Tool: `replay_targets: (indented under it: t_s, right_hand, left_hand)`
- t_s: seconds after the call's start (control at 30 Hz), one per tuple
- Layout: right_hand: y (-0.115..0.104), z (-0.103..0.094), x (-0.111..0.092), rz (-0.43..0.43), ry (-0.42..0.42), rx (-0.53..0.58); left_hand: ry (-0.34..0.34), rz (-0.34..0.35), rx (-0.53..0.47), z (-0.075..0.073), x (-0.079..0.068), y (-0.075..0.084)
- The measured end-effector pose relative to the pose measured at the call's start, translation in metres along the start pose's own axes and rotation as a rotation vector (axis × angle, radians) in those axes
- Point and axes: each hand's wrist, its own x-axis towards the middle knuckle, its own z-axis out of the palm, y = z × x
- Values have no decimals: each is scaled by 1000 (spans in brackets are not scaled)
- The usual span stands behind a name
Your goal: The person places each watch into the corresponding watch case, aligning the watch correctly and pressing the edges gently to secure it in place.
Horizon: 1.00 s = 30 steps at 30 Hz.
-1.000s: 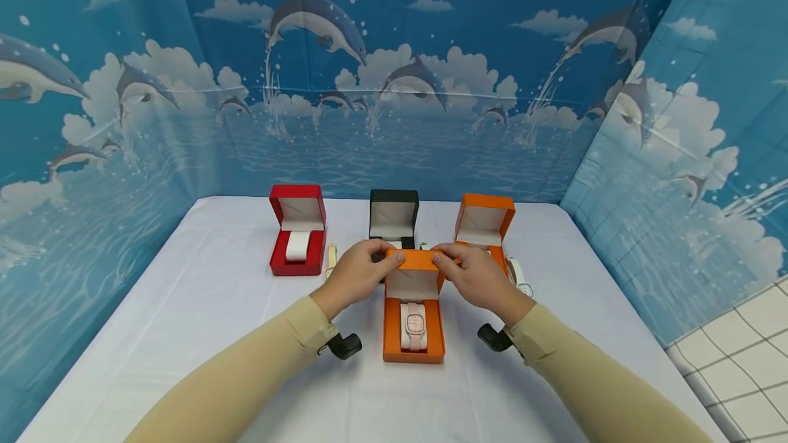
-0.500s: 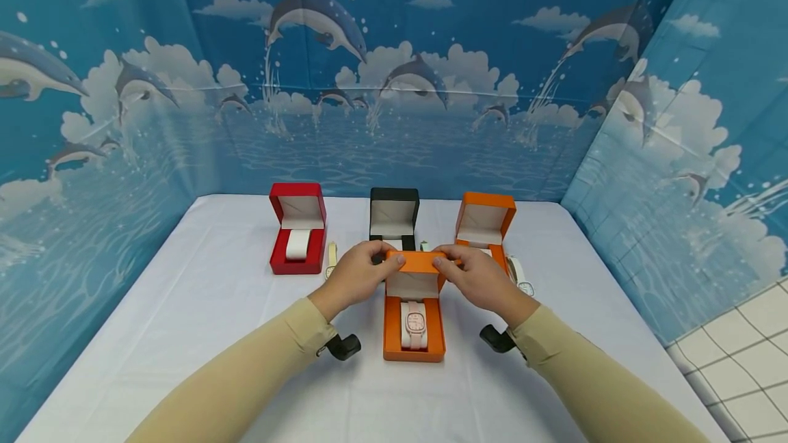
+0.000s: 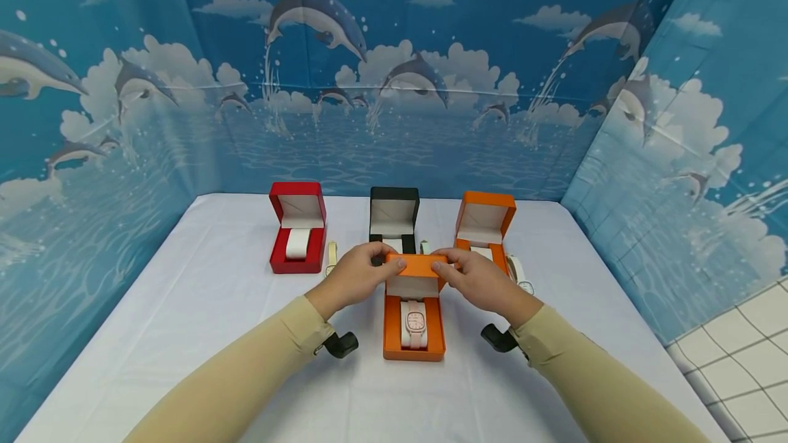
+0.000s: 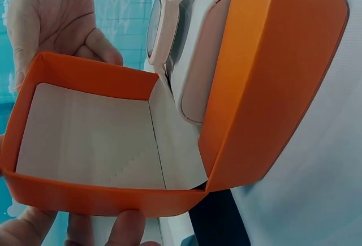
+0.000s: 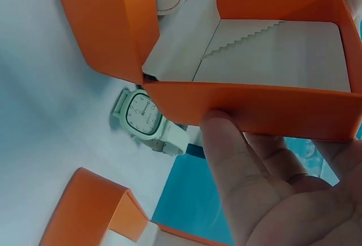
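An orange watch box (image 3: 414,357) stands in the middle of the table, its lid raised and leaning toward me. A pink wristwatch (image 3: 416,323) sits on the white cushion inside. My left hand (image 3: 356,276) grips the left end of the lid (image 3: 425,265), thumb on the near face and fingers behind. Opposite it, my right hand (image 3: 483,282) holds the right end in the same way. The wrist views show the lid's pale lining (image 4: 90,133), with fingertips (image 5: 218,127) against its orange side.
Behind stand a red watch box (image 3: 297,269), a black watch box (image 3: 394,197) and another orange watch box (image 3: 489,198), all with raised lids. A yellow-strapped watch (image 3: 332,257), a green watch (image 5: 144,113) and a white-strapped watch (image 3: 519,273) lie near them.
Both hands have tipped the lid slightly forward and down, so less of its lining shows. The box base and the pink wristwatch stay in place.
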Motion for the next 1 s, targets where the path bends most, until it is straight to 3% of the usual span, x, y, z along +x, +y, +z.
replay_targets:
  t_s: [1.0]
  right_hand:
    - [2, 1, -3, -30, 3, -24]
  left_hand:
    - [-38, -5, -7, -1, -4, 1]
